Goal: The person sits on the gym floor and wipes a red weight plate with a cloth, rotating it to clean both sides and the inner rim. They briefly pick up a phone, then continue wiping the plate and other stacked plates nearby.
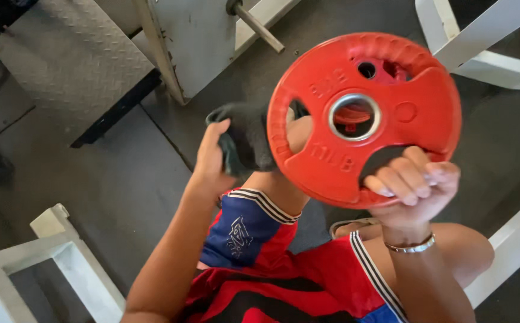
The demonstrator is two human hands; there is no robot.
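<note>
A red round weight plate (332,143) with grip holes and a metal-ringed centre hole is held upright in front of me. My right hand (412,185) grips its lower right edge, fingers curled through a grip hole; a thin bracelet sits on that wrist. My left hand (212,158) holds a dark cloth (248,137) pressed against the plate's left rim. My knees, in red and blue shorts (254,263), are below the plate.
A white metal machine frame (182,42) with a steel bar (260,27) stands at the top centre. White frame tubes lie at the top right (481,54), lower right (511,239) and lower left (63,257). A diamond-plate platform (75,54) is at the top left on dark rubber flooring.
</note>
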